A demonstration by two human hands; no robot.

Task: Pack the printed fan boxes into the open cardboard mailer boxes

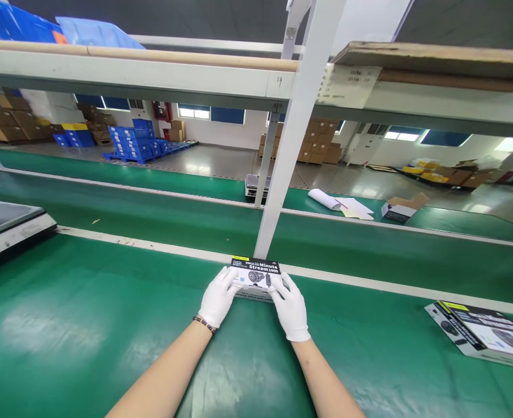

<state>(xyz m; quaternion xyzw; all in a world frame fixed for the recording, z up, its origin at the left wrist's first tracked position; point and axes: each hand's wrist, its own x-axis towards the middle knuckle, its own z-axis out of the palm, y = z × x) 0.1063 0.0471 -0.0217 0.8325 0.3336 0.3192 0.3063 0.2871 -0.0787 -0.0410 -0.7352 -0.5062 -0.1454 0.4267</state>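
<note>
A small black-and-white printed product box (pixel 256 273) lies on the green work surface (pixel 86 325), just in front of a white upright post (pixel 282 174). Both my hands wear white gloves. My left hand (pixel 219 297) grips the box's left side with fingers curled over its edge. My right hand (pixel 289 307) grips the right side the same way. A bead bracelet sits on my left wrist.
A stack of flat printed box sleeves (pixel 485 334) lies at the right. A grey flat device (pixel 4 223) sits at the left edge. Beyond the green belt lie papers (pixel 343 204) and an open carton (pixel 402 208). A shelf beam (pixel 130 75) runs overhead.
</note>
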